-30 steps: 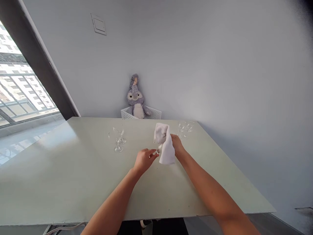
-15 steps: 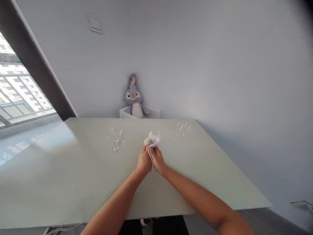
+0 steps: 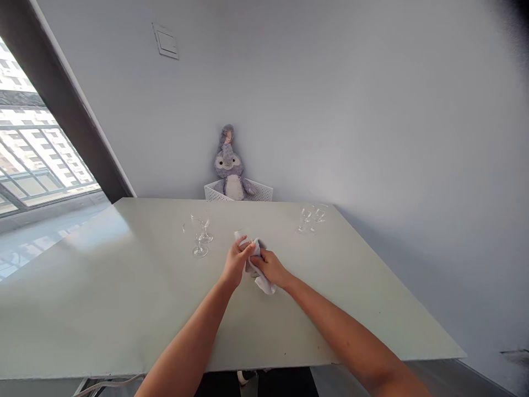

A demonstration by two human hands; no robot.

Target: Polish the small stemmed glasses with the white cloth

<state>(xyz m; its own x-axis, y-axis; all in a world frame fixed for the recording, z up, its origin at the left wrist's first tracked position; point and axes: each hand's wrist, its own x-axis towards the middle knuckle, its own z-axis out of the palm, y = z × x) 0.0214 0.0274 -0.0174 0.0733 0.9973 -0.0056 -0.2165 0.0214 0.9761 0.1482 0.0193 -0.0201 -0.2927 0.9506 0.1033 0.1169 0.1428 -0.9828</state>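
Note:
In the head view, above the middle of the table, my left hand [image 3: 235, 263] is closed around a clear stemmed glass [image 3: 241, 235], which tilts to the left. Only part of its bowl shows past the fingers. My right hand [image 3: 273, 268] grips a white cloth [image 3: 265, 285] pressed against the glass's lower part, and a loose end hangs below the fingers. Cloth and fingers hide most of the stem and foot. Left of my hands stand two clear stemmed glasses, a nearer one [image 3: 200, 251] and one just behind it [image 3: 206, 238].
Two more stemmed glasses, one [image 3: 305, 215] beside another [image 3: 319, 215], stand at the back right of the pale table [image 3: 124, 309]. Behind the far edge, a grey plush toy [image 3: 233, 186] sits in a white perforated basket [image 3: 263, 192] against the wall. A window is at left.
The glass has tipped from upright to leaning left. My left hand has shifted slightly left up to its bowl, while the cloth in my right hand has moved down from the bowl toward the lower part.

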